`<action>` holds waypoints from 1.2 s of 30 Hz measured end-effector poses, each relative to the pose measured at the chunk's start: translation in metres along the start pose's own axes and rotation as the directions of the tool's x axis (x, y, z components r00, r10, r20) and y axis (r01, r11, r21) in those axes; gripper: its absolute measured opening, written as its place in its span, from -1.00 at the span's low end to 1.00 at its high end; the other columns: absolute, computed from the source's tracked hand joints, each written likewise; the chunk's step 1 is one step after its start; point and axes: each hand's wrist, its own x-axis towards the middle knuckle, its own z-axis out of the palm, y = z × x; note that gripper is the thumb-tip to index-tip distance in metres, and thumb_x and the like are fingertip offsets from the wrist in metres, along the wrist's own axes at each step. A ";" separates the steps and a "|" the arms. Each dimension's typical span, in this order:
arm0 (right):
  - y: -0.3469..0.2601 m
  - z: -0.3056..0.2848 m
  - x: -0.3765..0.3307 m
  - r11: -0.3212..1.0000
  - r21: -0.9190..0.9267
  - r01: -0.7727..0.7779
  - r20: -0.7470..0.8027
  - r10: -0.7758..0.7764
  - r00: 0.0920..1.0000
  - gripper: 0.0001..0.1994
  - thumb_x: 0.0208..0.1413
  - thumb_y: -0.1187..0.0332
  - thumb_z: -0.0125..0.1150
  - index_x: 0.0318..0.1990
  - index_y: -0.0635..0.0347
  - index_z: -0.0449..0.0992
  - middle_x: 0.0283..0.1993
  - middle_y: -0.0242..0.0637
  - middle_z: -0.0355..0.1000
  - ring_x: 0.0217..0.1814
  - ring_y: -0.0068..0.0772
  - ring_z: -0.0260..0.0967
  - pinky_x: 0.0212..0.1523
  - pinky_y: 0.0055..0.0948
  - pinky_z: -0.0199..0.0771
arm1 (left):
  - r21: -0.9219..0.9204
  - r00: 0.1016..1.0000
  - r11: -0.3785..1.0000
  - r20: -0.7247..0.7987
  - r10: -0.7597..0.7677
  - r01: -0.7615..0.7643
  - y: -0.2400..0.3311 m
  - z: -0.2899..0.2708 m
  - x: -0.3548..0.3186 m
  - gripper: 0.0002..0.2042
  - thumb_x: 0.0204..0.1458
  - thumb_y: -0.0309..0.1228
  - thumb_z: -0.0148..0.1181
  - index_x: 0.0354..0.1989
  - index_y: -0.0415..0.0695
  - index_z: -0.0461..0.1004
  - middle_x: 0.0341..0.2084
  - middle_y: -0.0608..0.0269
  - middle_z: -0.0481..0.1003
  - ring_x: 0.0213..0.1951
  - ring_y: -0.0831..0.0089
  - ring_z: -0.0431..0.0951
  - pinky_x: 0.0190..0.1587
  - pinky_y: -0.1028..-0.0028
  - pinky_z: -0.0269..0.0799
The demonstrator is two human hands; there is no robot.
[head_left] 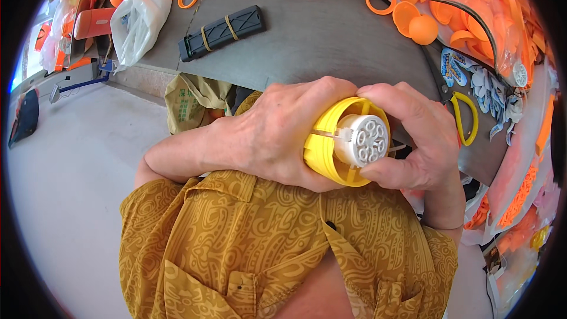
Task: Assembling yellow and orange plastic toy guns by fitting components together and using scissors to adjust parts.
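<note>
Close in front of my chest, both hands hold a yellow round plastic housing with its open end tilted up. Inside it sits a white cylindrical part whose end face carries several small rings. My left hand wraps round the housing's left side, its fingertips mostly hidden behind. Along the right rim, my right hand grips with the thumb at the lower edge beside the white part and the fingers over the top. A thin pale strip sticks out near my right thumb.
A black case with two rubber bands lies on the grey table. Orange plastic parts in clear bags line the far and right sides. A yellow loop handle and a pile of blue-white stickers are at the right. A white plastic bag hangs at the far left.
</note>
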 end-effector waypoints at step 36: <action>-0.033 0.004 0.013 0.999 -0.038 -0.035 -0.082 0.032 0.996 -0.21 -0.59 0.33 0.50 -0.06 0.30 0.19 -0.22 -0.18 0.27 -0.30 -0.35 0.27 -0.28 -0.46 0.29 | 0.062 0.998 0.997 -0.020 -0.055 0.056 0.028 -0.031 0.015 -0.33 -0.44 -0.20 0.46 -0.15 -0.28 0.27 -0.35 0.11 0.48 -0.39 0.27 0.53 -0.36 0.47 0.43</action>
